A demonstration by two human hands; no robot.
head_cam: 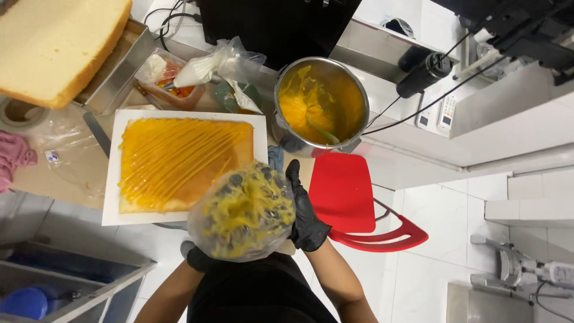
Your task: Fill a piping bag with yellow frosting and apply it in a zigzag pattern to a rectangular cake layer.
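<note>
A clear piping bag (242,212), smeared inside with yellow-orange cream, is held up close below the camera. My right hand (304,209), in a black glove, grips its right side. My left hand (200,258), also gloved, is mostly hidden under the bag at its lower left. Beyond the bag lies a rectangular sponge sheet (179,158) covered with orange cream in streaks, resting on a white board (113,179). A steel pot (321,104) with orange cream and a spatula stands to the right of the sheet.
A thick plain sponge slab (54,45) sits on a metal tray at the top left. Plastic bags (218,66) and a small container lie behind the board. A red chair (353,200) stands at the right, and a pink cloth (15,155) at the left.
</note>
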